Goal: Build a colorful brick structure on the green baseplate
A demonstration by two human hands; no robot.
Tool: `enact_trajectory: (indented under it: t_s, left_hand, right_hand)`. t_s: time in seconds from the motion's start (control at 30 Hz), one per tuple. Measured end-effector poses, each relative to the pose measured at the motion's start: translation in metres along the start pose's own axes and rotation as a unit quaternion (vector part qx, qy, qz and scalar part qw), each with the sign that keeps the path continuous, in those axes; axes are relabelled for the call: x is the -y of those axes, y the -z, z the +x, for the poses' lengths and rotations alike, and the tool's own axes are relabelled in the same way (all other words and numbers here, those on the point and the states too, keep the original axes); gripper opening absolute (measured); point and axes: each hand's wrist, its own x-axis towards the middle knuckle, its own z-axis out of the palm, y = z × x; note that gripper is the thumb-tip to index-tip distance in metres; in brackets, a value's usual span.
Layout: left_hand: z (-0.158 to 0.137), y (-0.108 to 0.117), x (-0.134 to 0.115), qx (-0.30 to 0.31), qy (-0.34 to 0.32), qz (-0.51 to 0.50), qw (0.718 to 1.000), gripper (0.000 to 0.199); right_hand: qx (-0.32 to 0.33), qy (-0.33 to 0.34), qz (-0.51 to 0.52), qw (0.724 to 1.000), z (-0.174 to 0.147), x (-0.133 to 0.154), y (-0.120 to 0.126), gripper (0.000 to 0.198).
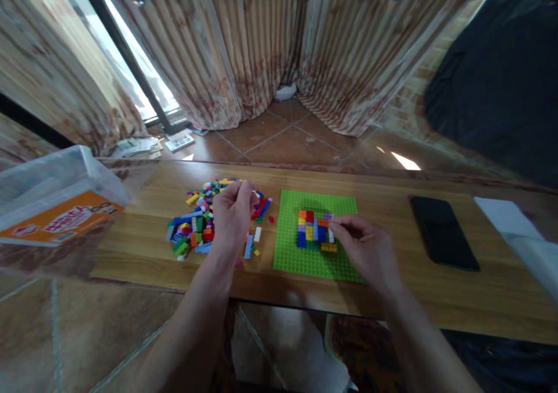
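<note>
My right hand (368, 246) is at the right side of a multicoloured toy brick structure (315, 229), its thumb and fingertips closed on that edge beside a purple and a white brick. The structure is over a green baseplate (288, 259). Over the pile of loose toy bricks (200, 221) hovers my left hand (233, 210), fingers pinched together. What those left fingers hold, if anything, is too small to make out. A white brick (257, 234) and a light blue brick (248, 246) lie between the pile and the baseplate.
A clear plastic tub with an orange label (65, 215) stands at the table's left end. To the right lie a black phone (444, 232) and white paper (514, 221). The wooden table (257, 288) is narrow, with curtains (261, 50) beyond it.
</note>
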Motion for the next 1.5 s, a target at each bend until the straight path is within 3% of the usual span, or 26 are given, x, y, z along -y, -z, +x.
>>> enact_trajectory:
  t_s: [0.17,0.43,0.73,0.87,0.97,1.07,1.17,1.23,1.37,1.5]
  left_hand:
    - [0.010,0.022,0.000,-0.030,0.017,-0.104,0.994,0.033]
    - [0.017,0.043,0.002,-0.054,0.032,-0.125,0.990,0.034]
    - [0.022,0.065,-0.002,-0.071,0.070,-0.180,0.979,0.026]
    - [0.022,0.069,-0.002,-0.059,0.068,-0.161,0.983,0.021]
    - [0.019,0.068,-0.001,-0.018,0.075,-0.128,0.989,0.019]
    - [0.011,0.062,-0.001,0.097,0.082,-0.047,0.991,0.022]
    - [0.001,0.054,-0.002,0.265,0.076,0.070,0.959,0.027]
    - [-0.005,0.050,-0.002,0.333,0.065,0.115,0.934,0.031]
    - [-0.014,0.041,-0.001,0.382,0.055,0.144,0.911,0.032]
    - [-0.018,0.032,0.001,0.381,0.039,0.147,0.912,0.028]
  right_hand:
    - [0.089,0.068,0.002,0.994,-0.017,0.016,-0.036,0.016]
    - [0.206,0.138,-0.050,0.968,-0.037,0.032,-0.090,0.009]
    - [0.231,0.192,-0.190,0.935,-0.036,0.039,-0.107,0.007]
    - [0.223,0.215,-0.204,0.929,-0.036,0.036,-0.111,0.010]
    - [0.209,0.205,-0.175,0.940,-0.033,0.034,-0.110,0.013]
    - [0.174,0.178,-0.113,0.962,-0.026,0.034,-0.105,0.016]
    - [0.127,0.168,-0.066,0.975,-0.020,0.035,-0.097,0.020]
    - [0.099,0.165,-0.047,0.980,-0.017,0.035,-0.093,0.024]
    - [0.063,0.169,-0.052,0.982,-0.015,0.034,-0.087,0.026]
    - [0.061,0.204,-0.086,0.973,-0.015,0.034,-0.080,0.024]
